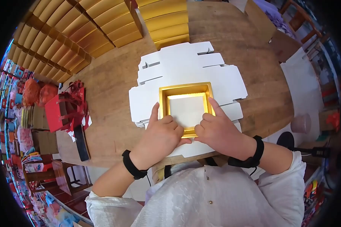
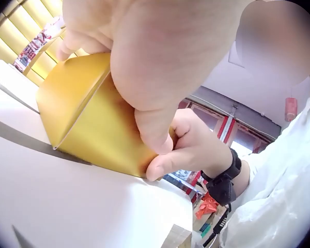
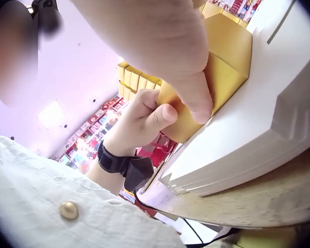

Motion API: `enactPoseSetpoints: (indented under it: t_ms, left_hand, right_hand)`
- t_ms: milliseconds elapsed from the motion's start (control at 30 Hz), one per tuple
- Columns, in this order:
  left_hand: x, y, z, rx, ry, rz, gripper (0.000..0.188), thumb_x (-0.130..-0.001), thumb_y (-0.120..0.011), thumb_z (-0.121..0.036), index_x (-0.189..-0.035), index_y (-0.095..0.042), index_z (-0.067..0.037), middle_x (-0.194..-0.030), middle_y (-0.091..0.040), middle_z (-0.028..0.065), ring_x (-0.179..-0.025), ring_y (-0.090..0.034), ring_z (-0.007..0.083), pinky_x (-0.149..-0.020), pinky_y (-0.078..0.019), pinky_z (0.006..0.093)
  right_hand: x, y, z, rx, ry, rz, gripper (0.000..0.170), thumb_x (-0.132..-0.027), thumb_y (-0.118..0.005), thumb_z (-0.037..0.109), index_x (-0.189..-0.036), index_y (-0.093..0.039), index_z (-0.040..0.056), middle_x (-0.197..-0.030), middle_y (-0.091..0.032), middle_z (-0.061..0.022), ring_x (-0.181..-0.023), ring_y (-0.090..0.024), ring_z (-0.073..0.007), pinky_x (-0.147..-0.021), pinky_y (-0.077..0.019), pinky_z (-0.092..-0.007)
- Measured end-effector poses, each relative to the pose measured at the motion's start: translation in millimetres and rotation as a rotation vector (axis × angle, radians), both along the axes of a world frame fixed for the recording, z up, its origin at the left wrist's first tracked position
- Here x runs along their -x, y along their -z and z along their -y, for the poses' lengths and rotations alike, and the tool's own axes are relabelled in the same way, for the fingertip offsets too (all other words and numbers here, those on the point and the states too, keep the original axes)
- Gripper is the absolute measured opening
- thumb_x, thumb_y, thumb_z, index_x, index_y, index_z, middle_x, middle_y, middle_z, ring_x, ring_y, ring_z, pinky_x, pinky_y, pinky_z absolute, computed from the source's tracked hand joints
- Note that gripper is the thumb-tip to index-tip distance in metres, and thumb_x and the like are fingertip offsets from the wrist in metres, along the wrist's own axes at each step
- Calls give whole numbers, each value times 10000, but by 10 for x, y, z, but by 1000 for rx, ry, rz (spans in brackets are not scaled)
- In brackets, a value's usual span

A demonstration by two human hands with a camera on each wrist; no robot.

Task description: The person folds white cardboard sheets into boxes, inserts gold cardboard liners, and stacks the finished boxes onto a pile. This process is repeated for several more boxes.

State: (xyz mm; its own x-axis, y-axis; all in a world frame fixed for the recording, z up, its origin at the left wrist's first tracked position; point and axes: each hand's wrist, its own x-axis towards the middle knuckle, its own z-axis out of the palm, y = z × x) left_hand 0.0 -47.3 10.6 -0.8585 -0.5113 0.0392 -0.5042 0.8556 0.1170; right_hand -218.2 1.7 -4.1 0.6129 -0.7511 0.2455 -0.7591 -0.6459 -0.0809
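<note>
An open gold box [image 1: 185, 89] with a white inside bottom lies on a stack of flat white card blanks [image 1: 147, 102]. The left hand [image 1: 161, 134] grips its near left corner, thumb on the near wall and index finger stretched along the left side. At the near right corner the right hand [image 1: 221, 132] grips the box likewise, index finger along the right side. In the left wrist view the left thumb presses the gold outer wall [image 2: 103, 129], close to the right hand's thumb. The right wrist view shows the right thumb on the gold wall [image 3: 225, 77].
Stacks of gold boxes [image 1: 121, 22] stand along the table's far left side. A red bag [image 1: 58, 113] and a dark phone-like object [image 1: 81, 143] lie at the left on the wooden table [image 1: 265, 75]. A cardboard box [image 1: 259, 19] is at the far right.
</note>
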Motion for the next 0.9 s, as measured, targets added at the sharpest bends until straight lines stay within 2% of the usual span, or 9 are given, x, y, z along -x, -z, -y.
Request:
enactPoseSetpoints:
  t_ms: [333,433,467,500,567,700,767,833,900]
  left_hand:
    - [106,-12,31,-12,6,114,400,-830,-667,-542,-760,-755,-159,-589,-596,-9,-738,-625,193,-1089,-284,621]
    - [-45,-99,36,-150,112,144,363,-883,-685,-440,-1035,-685,-110,-1038,-667,112,-1068,-605,289,-1050,-353,633]
    - [-89,-238,90,-99,108,132,363,-883,-685,-440,-1035,-685,-110,-1038,-667,112,-1068,-605,289,-1050,-353,633]
    - [-143,-454,77,-102,60,-70,394,-869,-713,-419,-1077,-656,-90,-1219,-568,179,-1178,-543,370,-1042,-370,641]
    - [-218,-808,115,-78,-1,-350,457,-823,-794,-323,-1147,-610,-57,-1534,-270,312,-1358,-367,563,-1056,-403,617]
    - [-70,-1439,649,190,-69,-687,331,-841,-765,-112,-1139,-626,-69,-1515,-307,336,-1309,-475,489,-1026,-481,465]
    - [18,-1707,1135,280,-115,-759,256,-881,-721,-78,-1116,-624,-48,-1498,-354,312,-1214,-574,419,-958,-526,428]
    - [201,-1919,1594,79,-191,-962,207,-928,-644,-14,-1129,-600,9,-1463,-441,264,-1206,-598,365,-947,-511,378]
    - [312,-1919,2077,205,-206,-985,193,-968,-601,-33,-1152,-593,27,-1441,-450,245,-1097,-646,311,-892,-535,329]
  right_hand:
    - [40,-22,94,-48,-122,36,110,-786,-621,131,-684,-586,152,-645,-543,-7,-717,-592,-183,-1135,-328,-592]
    - [125,-186,29,-1,-118,-1,74,-783,-619,142,-740,-559,143,-773,-543,-13,-855,-590,-181,-1097,-329,-660]
    - [153,-264,-6,52,-75,94,86,-796,-628,162,-767,-553,128,-922,-581,-18,-996,-592,-193,-1077,-327,-691]
    - [208,-430,-29,1,-33,133,104,-806,-659,178,-792,-570,125,-1189,-608,-49,-1199,-568,-237,-1094,-300,-701]
    - [299,-811,55,-9,27,225,103,-816,-688,174,-815,-596,127,-1434,-504,-141,-1396,-429,-333,-1098,-252,-735]
    - [378,-1637,767,398,-64,493,219,-837,-699,83,-1052,-690,126,-1556,-334,-247,-1462,-281,-470,-1160,-287,-584]
    - [383,-1936,1263,543,85,603,380,-861,-683,58,-1233,-658,128,-1583,-293,-239,-1413,-388,-430,-1151,-347,-446]
    - [385,-2068,1749,250,100,932,506,-899,-638,32,-1386,-550,133,-1546,-357,-244,-1360,-471,-346,-1114,-393,-379]
    - [470,-1913,2424,202,-27,1101,598,-924,-592,-10,-1485,-416,101,-1494,-438,-232,-1332,-497,-263,-1082,-423,-341]
